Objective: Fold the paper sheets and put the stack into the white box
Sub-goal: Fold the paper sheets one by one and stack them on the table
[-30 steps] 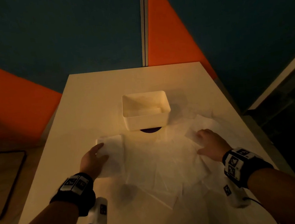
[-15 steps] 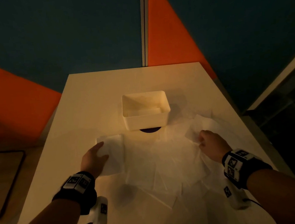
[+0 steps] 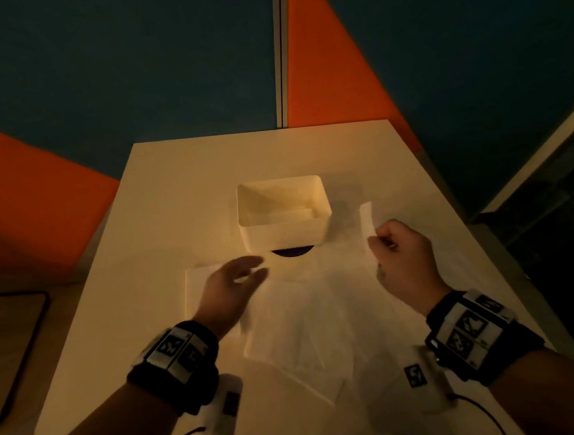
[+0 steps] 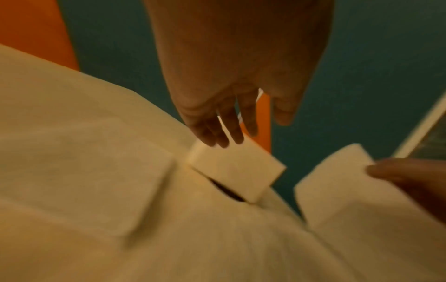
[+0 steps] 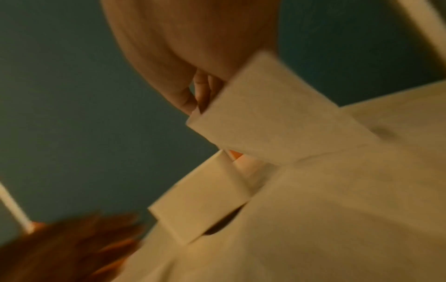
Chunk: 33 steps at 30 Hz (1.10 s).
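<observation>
Your right hand is up off the worktop, to the right of the white box. Its fingers are curled, and they pinch the edge of one paper sheet. That lifted sheet stands up from your fingers, and its top edge is near the right side of the box. From the right wrist view you can see the sheet hanging by your fingertips, with the box just past it.

Your left hand hovers over the papers with its fingers straight and a little spread. It holds nothing. It looks blurry. Under it, on the left, lies a small folded sheet flat on the worktop. From the left wrist view your left fingers point toward the box.

More paper sheets lie spread out and overlapping on the worktop between your two hands, close to you. The white box sits in the middle of the worktop, past the papers. Something pale and flat lies inside it, but you cannot tell what. A dark round spot shows at the box's near edge.
</observation>
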Each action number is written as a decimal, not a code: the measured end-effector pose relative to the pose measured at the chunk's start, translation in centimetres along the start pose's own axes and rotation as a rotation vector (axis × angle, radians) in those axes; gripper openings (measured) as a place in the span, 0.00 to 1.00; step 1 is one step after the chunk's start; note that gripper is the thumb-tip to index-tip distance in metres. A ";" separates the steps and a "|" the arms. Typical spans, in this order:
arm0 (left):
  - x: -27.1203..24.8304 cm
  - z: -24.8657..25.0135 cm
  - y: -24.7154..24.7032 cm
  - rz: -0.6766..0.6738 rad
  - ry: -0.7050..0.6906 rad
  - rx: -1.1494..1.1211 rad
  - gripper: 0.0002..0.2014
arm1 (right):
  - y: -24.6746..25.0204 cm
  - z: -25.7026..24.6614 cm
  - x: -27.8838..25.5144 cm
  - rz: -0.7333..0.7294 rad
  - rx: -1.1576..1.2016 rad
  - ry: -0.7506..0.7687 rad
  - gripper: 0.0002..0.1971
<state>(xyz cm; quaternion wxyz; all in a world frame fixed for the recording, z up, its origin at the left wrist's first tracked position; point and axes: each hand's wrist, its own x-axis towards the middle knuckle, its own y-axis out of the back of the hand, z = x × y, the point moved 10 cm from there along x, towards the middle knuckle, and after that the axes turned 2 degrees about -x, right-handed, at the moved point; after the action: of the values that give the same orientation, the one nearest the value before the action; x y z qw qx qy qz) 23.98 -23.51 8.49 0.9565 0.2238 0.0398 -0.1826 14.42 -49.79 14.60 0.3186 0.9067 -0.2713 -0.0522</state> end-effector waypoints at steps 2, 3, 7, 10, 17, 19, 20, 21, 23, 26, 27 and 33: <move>-1.3 3.1 -4.0 -0.232 0.049 -0.343 0.17 | -1.4 -1.6 -0.7 -0.033 0.101 0.014 0.09; -2.0 4.4 -5.6 -0.331 0.068 -0.463 0.22 | -2.0 -2.3 -1.0 -0.044 0.146 0.030 0.09; -3.4 7.5 -8.9 -0.523 0.074 -0.716 0.29 | -4.0 -5.5 -2.1 -0.132 0.284 0.111 0.11; -3.4 8.5 -8.7 -0.494 0.024 -0.738 0.25 | -4.9 -6.8 -2.8 -0.264 0.400 0.116 0.07; -2.0 5.6 -6.9 -0.263 0.153 -0.914 0.11 | -4.4 -6.4 -2.7 -0.371 0.441 0.124 0.12; -2.0 5.3 -6.4 -0.276 0.171 -0.981 0.11 | -2.6 -4.4 -1.5 -0.185 0.370 0.058 0.10; -2.0 5.3 -6.2 -0.288 0.178 -1.012 0.10 | -1.9 -3.1 -1.1 -0.115 0.331 -0.011 0.11; -2.0 5.3 -6.0 -0.295 0.182 -1.034 0.10 | -1.5 -1.7 -0.8 -0.089 0.305 -0.098 0.15; -2.0 5.3 -5.5 -0.293 0.179 -1.042 0.11 | -2.2 1.0 -0.9 -0.161 0.332 -0.291 0.23; -2.1 5.6 -5.2 -0.304 0.158 -1.034 0.12 | -4.7 2.3 -2.8 -0.414 0.509 -0.470 0.33; -2.1 5.7 -5.2 -0.306 0.151 -1.033 0.12 | -5.4 2.1 -3.4 -0.491 0.584 -0.483 0.34; -2.4 5.7 -5.3 -0.332 0.131 -0.975 0.16 | -5.5 0.1 -3.4 -0.535 0.763 -0.346 0.17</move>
<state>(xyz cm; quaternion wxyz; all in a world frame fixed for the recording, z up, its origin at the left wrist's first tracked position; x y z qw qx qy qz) 19.79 -29.60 11.77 0.9034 -0.2459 0.2152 -0.2778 13.96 -44.52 10.91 -0.1104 0.9746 -0.0776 -0.1790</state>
